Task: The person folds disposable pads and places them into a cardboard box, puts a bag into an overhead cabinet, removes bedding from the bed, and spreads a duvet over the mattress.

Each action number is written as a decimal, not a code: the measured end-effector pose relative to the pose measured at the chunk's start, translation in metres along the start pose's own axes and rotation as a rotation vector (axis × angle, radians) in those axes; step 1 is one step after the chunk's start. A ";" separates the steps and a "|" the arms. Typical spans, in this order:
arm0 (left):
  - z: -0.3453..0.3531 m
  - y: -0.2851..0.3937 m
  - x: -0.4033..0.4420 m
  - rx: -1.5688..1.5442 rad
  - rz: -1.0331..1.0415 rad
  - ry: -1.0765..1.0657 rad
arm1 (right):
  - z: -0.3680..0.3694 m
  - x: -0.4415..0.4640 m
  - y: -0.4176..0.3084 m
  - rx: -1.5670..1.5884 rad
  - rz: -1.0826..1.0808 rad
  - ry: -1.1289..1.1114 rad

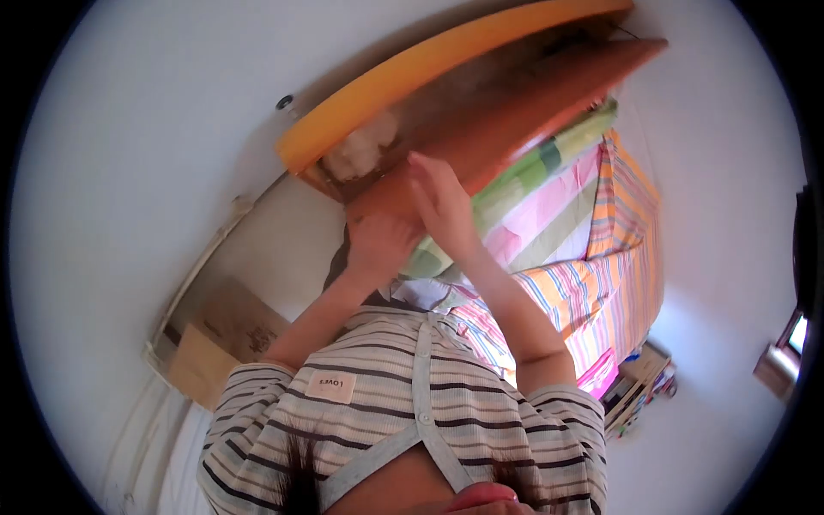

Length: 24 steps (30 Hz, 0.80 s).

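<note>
Pale, plain walls (112, 172) surround the scene, their edges lost in the dark lens border. An orange object (446, 53) with a long, curved rim and a smooth reddish-brown panel (506, 112) spans the upper middle; its shadowed inside is hard to make out, and a whitish lump (365, 148) there is blurred. The panel's near end lies at the hands. The left hand (382, 243) is against it, fingers partly bent and blurred, so whether it grips cannot be told. The right hand (442, 204) is open, fingers extended, over the panel; contact is unclear. Beside the panel lie soft green-and-pink cloth (532, 206) and rumpled striped fabric (601, 279). A cardboard box (202, 365) is partly hidden behind the left arm.
</note>
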<state>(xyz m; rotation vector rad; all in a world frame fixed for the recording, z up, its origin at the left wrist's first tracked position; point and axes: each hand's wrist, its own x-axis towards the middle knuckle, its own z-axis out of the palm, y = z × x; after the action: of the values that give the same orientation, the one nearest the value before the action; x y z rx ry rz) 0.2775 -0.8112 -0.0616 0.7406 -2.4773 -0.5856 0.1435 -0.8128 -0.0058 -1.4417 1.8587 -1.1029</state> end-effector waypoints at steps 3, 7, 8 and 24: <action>-0.006 -0.013 0.004 0.004 -0.073 -0.014 | -0.035 -0.070 0.022 -0.184 0.007 0.169; -0.022 -0.045 0.029 0.015 -0.198 0.043 | -0.039 -0.178 0.074 -0.135 0.412 0.265; -0.028 -0.054 0.034 0.027 -0.279 -0.004 | -0.034 -0.207 0.085 -0.112 0.469 0.297; -0.033 -0.123 0.060 0.072 -0.377 -0.038 | 0.024 -0.382 0.163 -0.143 0.895 0.321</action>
<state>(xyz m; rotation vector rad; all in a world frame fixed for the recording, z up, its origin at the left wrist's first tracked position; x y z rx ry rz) 0.2995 -0.9490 -0.0798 1.2499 -2.4169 -0.6484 0.1870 -0.4386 -0.1829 -0.3573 2.4534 -0.7604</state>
